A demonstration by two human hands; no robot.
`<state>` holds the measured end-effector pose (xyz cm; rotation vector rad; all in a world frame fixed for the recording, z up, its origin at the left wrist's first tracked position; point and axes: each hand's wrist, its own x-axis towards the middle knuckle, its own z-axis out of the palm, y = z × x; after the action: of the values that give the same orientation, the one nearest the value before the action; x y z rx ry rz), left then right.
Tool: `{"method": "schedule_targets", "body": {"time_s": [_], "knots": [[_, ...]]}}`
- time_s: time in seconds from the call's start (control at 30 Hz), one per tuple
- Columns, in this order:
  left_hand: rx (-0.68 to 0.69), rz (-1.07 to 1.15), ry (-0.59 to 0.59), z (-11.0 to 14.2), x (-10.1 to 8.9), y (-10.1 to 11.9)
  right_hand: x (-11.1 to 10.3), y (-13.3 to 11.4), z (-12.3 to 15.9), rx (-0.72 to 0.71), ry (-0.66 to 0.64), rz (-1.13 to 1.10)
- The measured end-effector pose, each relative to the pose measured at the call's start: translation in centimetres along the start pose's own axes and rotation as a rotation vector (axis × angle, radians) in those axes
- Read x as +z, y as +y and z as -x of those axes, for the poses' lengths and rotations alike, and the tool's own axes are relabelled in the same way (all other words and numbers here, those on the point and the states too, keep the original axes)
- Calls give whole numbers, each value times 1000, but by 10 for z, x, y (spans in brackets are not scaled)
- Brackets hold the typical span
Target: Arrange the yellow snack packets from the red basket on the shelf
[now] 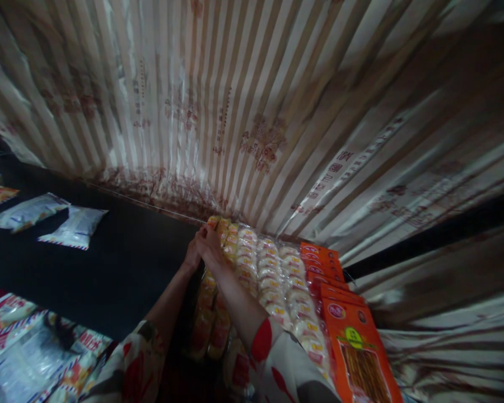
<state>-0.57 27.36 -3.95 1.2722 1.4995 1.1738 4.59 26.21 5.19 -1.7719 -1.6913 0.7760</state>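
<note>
My left hand (192, 252) and my right hand (209, 243) meet at the far left end of the rows of wrapped food. Their fingers are bent and pressed together, and whatever is between them is too dark and small to make out. Just past the fingertips lies a small yellow packet (213, 220), close against them. Rows of yellow packets (231, 240) run back toward me, partly under my right forearm. To the right are rows of round pale wrapped cakes (270, 268) in clear plastic.
Flat orange packets (353, 336) overlap at the right. Silvery packets (82, 224) lie on the black surface (143, 263) to the left, with larger bags (29, 352) at the near left. A striped plastic sheet (218, 101) hangs behind, and a dark bar (437, 238) crosses the right side.
</note>
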Motion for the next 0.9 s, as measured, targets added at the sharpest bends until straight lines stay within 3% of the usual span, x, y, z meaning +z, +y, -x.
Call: {"method": "schedule_targets", "body": {"time_s": [0.13, 0.4, 0.67, 0.9], "knots": [[-55, 99, 36, 8, -3, 15, -5, -3, 1, 49, -22, -32], [-43, 56, 6, 17, -8, 32, -9, -7, 4, -12, -21, 0], [-99, 227, 89, 27, -13, 47, -15, -9, 7, -28, -24, -43], [-90, 380, 205, 38, -16, 46, -11, -7, 21, -37, -51, -79]]}}
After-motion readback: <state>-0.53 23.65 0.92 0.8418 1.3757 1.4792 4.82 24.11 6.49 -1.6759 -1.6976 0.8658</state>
